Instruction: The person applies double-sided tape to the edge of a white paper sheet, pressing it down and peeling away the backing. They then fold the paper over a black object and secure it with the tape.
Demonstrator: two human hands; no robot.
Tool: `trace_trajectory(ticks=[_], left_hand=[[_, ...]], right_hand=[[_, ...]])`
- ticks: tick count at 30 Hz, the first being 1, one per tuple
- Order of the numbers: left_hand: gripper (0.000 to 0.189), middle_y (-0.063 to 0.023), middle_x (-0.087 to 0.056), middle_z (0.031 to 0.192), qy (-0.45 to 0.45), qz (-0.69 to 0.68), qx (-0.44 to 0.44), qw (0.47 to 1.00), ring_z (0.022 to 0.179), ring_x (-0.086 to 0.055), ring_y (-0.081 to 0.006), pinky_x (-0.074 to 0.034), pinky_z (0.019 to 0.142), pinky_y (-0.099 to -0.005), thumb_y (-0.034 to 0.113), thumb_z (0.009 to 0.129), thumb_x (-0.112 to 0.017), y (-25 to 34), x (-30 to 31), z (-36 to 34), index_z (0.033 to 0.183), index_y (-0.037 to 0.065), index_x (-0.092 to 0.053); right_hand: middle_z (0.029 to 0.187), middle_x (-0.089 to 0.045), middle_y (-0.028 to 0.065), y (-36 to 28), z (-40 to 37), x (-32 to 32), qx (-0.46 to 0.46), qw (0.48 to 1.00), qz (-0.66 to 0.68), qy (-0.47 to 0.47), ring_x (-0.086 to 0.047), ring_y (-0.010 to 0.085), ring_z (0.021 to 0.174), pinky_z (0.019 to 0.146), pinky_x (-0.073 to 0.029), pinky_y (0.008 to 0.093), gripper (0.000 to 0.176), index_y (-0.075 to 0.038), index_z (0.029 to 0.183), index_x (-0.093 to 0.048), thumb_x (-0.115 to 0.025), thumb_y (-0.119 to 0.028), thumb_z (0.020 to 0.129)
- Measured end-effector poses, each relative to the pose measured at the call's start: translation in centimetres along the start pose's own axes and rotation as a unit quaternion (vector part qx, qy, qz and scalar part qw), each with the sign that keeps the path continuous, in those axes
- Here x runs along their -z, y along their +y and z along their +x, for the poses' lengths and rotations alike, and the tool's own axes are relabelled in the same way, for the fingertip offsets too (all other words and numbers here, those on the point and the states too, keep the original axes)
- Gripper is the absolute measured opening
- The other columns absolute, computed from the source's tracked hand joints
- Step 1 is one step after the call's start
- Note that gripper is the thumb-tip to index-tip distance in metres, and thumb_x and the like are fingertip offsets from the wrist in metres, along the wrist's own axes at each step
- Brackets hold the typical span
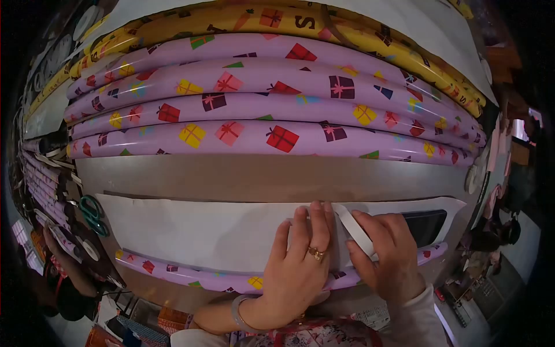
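My left hand (300,254), with a ring and a bracelet, lies fingers outstretched on the white sheet (185,231). Between the thumb and fingers of my right hand (393,248) is a roll of white tape (356,231), tilted edge-on against the sheet. The roll's far end is close to my left fingertips. Along the near edge of the sheet, the lilac gift-print wrapping paper (214,279) is rolled up, and my left hand crosses over it. A dark phone-like slab (425,227) rests on the sheet's right end, partly hidden by my right hand.
Several lilac wrapping paper rolls (254,136) lie across the far side of the table (260,176), with yellow printed rolls (231,23) behind them. Green-handled scissors (92,214) sit at the left. Another person's arm (72,266) shows at the far left.
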State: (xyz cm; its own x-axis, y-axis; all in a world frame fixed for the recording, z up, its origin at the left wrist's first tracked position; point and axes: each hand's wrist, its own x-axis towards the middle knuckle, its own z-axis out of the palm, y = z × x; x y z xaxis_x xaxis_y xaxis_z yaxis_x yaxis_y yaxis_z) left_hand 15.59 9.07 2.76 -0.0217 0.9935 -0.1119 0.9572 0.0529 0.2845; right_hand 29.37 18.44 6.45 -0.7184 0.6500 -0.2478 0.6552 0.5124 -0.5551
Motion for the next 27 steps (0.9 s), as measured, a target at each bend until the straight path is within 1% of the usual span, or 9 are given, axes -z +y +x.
trace_trajectory(ticks=[8,10,17,23,26,27], left_hand=[[0.044,-0.0152,-0.045,0.134,0.002,-0.019,0.005,1.0,0.114,-0.055,-0.0299,-0.051,0.091,-0.0415,0.012,0.087,-0.058,0.23,-0.11,-0.12,0.13,0.003,-0.057],[0.044,-0.0155,-0.045,0.134,0.004,0.0,0.003,1.0,0.114,-0.055,-0.0303,-0.051,0.091,-0.0426,0.012,0.087,-0.058,0.31,-0.42,-0.33,0.131,0.005,-0.057],[0.046,-0.016,-0.046,0.133,-0.003,0.003,-0.006,1.0,0.115,-0.055,-0.0304,-0.05,0.093,-0.0426,0.013,0.086,-0.058,0.09,-0.34,-0.27,0.131,0.005,-0.058],[0.046,-0.0155,-0.047,0.132,-0.005,0.012,-0.006,1.0,0.115,-0.054,-0.0298,-0.049,0.094,-0.0432,0.011,0.086,-0.057,0.09,-0.29,-0.16,0.131,0.004,-0.057],[0.046,-0.0144,-0.046,0.131,0.004,0.018,-0.007,1.0,0.114,-0.054,-0.0289,-0.049,0.093,-0.0431,0.013,0.087,-0.056,0.11,-0.61,-0.18,0.132,0.006,-0.057],[0.045,-0.0137,-0.046,0.131,0.01,0.023,-0.005,1.0,0.113,-0.054,-0.0284,-0.049,0.093,-0.0433,0.013,0.087,-0.057,0.16,-0.77,-0.26,0.132,0.009,-0.058]], right_hand=[[0.096,-0.056,0.012,0.03,-0.27,0.1,-0.011,1.0,-0.018,-0.013,-0.058,0.0277,0.081,0.07,-0.049,0.0362,0.054,-0.001,0.123,-0.057,-0.077,-0.014,0.075],[0.094,-0.056,0.0117,0.05,-0.22,0.18,-0.008,1.0,-0.016,-0.014,-0.058,0.0274,0.081,0.069,-0.049,0.0362,0.054,-0.001,0.124,-0.057,-0.077,-0.014,0.076],[0.093,-0.055,0.0116,0.03,-0.16,0.21,-0.018,0.999,-0.021,-0.017,-0.057,0.0275,0.079,0.07,-0.049,0.0358,0.053,0.0,0.122,-0.057,-0.076,-0.014,0.075],[0.089,-0.055,0.0128,0.35,-0.07,0.06,-0.013,1.0,-0.009,0.0,-0.057,0.0279,0.078,0.067,-0.049,0.0359,0.048,0.002,0.119,-0.057,-0.075,-0.013,0.076],[0.089,-0.055,0.0133,0.39,-0.05,0.16,-0.017,1.0,0.001,-0.003,-0.057,0.0286,0.077,0.067,-0.048,0.0362,0.046,0.002,0.117,-0.057,-0.073,-0.013,0.077],[0.088,-0.054,0.0138,0.4,-0.05,0.17,-0.019,1.0,0.001,-0.005,-0.056,0.0291,0.076,0.066,-0.048,0.0365,0.045,0.003,0.117,-0.056,-0.073,-0.012,0.078]])
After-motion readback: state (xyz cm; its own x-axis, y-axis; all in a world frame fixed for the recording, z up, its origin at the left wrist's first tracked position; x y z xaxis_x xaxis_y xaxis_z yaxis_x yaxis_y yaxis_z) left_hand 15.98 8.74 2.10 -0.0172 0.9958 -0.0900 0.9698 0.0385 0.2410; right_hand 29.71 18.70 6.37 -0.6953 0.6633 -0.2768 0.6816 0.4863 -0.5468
